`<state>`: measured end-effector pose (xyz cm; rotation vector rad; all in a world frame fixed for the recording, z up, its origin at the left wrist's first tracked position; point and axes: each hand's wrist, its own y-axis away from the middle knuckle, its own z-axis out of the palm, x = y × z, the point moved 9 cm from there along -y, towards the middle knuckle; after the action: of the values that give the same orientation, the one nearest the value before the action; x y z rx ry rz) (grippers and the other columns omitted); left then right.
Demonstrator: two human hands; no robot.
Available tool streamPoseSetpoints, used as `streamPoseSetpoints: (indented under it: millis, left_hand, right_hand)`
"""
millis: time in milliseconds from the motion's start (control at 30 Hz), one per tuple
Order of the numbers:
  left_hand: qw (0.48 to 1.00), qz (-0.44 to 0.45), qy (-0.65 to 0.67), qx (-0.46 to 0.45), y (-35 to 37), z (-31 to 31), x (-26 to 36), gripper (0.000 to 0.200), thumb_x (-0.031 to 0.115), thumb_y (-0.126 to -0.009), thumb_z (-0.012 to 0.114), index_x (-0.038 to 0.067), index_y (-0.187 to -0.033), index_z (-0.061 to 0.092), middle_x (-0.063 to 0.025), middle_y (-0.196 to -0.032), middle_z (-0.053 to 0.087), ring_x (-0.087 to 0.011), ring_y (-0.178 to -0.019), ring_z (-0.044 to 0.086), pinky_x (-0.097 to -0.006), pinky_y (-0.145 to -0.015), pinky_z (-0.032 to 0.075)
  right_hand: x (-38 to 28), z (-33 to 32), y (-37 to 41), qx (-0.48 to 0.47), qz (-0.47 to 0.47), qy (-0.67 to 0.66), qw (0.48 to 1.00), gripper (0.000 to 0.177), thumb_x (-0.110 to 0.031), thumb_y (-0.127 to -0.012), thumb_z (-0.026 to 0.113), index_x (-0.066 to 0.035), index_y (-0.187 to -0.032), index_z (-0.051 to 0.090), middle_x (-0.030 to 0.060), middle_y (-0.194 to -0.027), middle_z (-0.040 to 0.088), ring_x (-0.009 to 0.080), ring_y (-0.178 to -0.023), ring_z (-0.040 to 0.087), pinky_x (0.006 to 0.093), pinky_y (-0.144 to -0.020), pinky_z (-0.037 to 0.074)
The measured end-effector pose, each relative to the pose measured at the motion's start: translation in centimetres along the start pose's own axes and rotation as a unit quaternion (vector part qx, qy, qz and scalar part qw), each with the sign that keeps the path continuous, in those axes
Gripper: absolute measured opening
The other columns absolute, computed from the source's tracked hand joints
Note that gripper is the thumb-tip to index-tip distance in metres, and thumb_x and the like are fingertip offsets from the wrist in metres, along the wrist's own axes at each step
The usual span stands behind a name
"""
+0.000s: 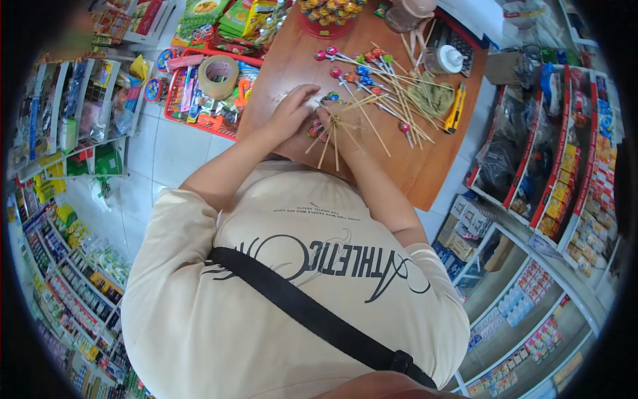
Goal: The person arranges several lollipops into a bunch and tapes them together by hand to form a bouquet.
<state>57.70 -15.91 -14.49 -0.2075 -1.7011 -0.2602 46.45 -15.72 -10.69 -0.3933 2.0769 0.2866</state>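
My right hand (344, 132) is closed around a bundle of thin wooden skewers (335, 136), whose ends fan out towards me and to the right. Wrapped lollipops (314, 128) show between my two hands, at the bundle. My left hand (294, 112) is at the left of the bundle, its fingers bent together beside a small whitish, shiny bit (314, 101); what the fingers pinch is too small to make out. More lollipops (364, 70) on skewers (399, 93) lie in a loose pile just beyond my right hand.
On the wooden table (425, 169) are a yellow cutter knife (455, 108), a white-lidded jar (446, 60), a keyboard (463, 50) and a red tub of lollipops (325, 28). A tape roll (218, 76) rests on a red basket (179, 100) at left. Stocked shelves (555, 153) flank me.
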Motion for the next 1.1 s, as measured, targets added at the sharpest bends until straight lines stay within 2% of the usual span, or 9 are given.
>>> streamPoseSetpoints:
  millis: [33, 100, 133, 233, 300, 333, 467, 800, 1100]
  left_hand:
    - [0.997, 0.013, -0.071, -0.020, 0.5, -0.2, 1.4, 0.061, 0.015, -0.074, 0.058, -0.003, -0.128, 0.036, -0.0195, -0.128, 0.043, -0.0290, -0.120, 0.042, -0.0371, -0.102, 0.031]
    - [0.975, 0.039, -0.210, -0.063, 1.8, -0.2, 4.5, 0.071, 0.018, -0.067, 0.067, -0.003, -0.128, 0.036, -0.0221, -0.131, 0.040, -0.0344, -0.123, 0.038, -0.0391, -0.104, 0.030]
    - [0.959, 0.069, -0.263, -0.083, 1.8, 0.1, 4.7, 0.091, 0.025, -0.057, 0.077, -0.002, -0.131, 0.032, -0.0231, -0.132, 0.038, -0.0373, -0.127, 0.031, -0.0442, -0.106, 0.024]
    - [0.919, 0.092, -0.369, -0.103, 0.9, 0.7, 4.3, 0.100, 0.031, -0.053, 0.080, -0.002, -0.132, 0.029, -0.0232, -0.133, 0.037, -0.0367, -0.128, 0.030, -0.0462, -0.107, 0.022]
    - [0.898, 0.114, -0.400, -0.147, 0.3, 1.9, 3.3, 0.104, 0.036, -0.051, 0.081, -0.003, -0.132, 0.030, -0.0223, -0.134, 0.036, -0.0359, -0.128, 0.030, -0.0462, -0.107, 0.022]
    - [0.886, 0.125, -0.414, -0.168, 0.1, 2.6, 2.8, 0.106, 0.038, -0.050, 0.081, -0.003, -0.132, 0.030, -0.0218, -0.134, 0.036, -0.0354, -0.129, 0.030, -0.0461, -0.107, 0.022]
    - [0.899, 0.109, -0.393, -0.157, -0.4, 2.6, 2.8, 0.098, 0.043, -0.051, 0.078, -0.003, -0.128, 0.038, -0.0204, -0.133, 0.038, -0.0324, -0.128, 0.032, -0.0463, -0.107, 0.023]
    - [0.873, 0.137, -0.433, -0.177, -0.8, 3.9, 2.3, 0.094, 0.051, -0.049, 0.076, 0.005, -0.125, 0.046, -0.0162, -0.134, 0.038, -0.0275, -0.130, 0.029, -0.0473, -0.108, 0.019]
    - [0.882, 0.074, -0.432, -0.173, -0.8, 4.3, 0.8, 0.083, 0.045, -0.055, 0.073, 0.012, -0.126, 0.046, -0.0157, -0.137, 0.035, -0.0261, -0.132, 0.025, -0.0476, -0.110, 0.011]
  right_hand:
    - [0.5, 1.3, -0.4, -0.027, -0.019, 0.030, 0.999, 0.019, -0.016, -0.086, 0.052, -0.007, -0.072, 0.060, 0.0056, -0.065, 0.056, 0.0203, -0.057, 0.054, 0.0318, -0.051, 0.042]
    - [1.8, 3.1, -1.0, -0.070, 0.011, -0.185, 0.980, 0.009, -0.009, -0.082, 0.054, -0.005, -0.076, 0.059, 0.0070, -0.068, 0.056, 0.0188, -0.057, 0.054, 0.0287, -0.051, 0.044]
    - [2.0, 3.5, -1.3, -0.060, 0.058, -0.391, 0.917, 0.005, -0.007, -0.081, 0.058, -0.003, -0.079, 0.059, 0.0064, -0.069, 0.057, 0.0158, -0.059, 0.057, 0.0270, -0.052, 0.046]
    - [2.1, 2.5, -2.1, 0.005, 0.025, -0.445, 0.895, 0.013, -0.004, -0.072, 0.065, -0.002, -0.083, 0.058, 0.0070, -0.073, 0.057, 0.0198, -0.070, 0.059, 0.0314, -0.061, 0.048]
    - [-0.7, 0.1, -1.9, 0.072, -0.164, -0.108, 0.978, 0.014, -0.010, -0.067, 0.062, -0.003, -0.079, 0.060, 0.0126, -0.075, 0.057, 0.0279, -0.074, 0.058, 0.0379, -0.067, 0.048]
    - [-1.4, -0.6, -1.8, 0.081, -0.162, -0.028, 0.983, 0.019, -0.014, -0.063, 0.068, -0.004, -0.077, 0.061, 0.0117, -0.077, 0.059, 0.0275, -0.076, 0.059, 0.0372, -0.069, 0.048]
    - [-1.3, 0.0, -1.3, 0.049, -0.165, 0.087, 0.981, 0.016, -0.018, -0.063, 0.068, -0.008, -0.075, 0.064, 0.0071, -0.074, 0.062, 0.0242, -0.074, 0.059, 0.0356, -0.068, 0.048]
    - [3.4, 2.2, -1.5, -0.005, -0.102, -0.027, 0.994, 0.015, -0.017, -0.066, 0.066, -0.008, -0.078, 0.064, 0.0103, -0.072, 0.061, 0.0269, -0.067, 0.059, 0.0385, -0.062, 0.048]
    - [0.5, -0.5, -1.5, 0.107, -0.156, -0.032, 0.982, 0.019, -0.018, -0.071, 0.062, -0.004, -0.083, 0.060, 0.0128, -0.074, 0.060, 0.0312, -0.069, 0.058, 0.0380, -0.064, 0.048]
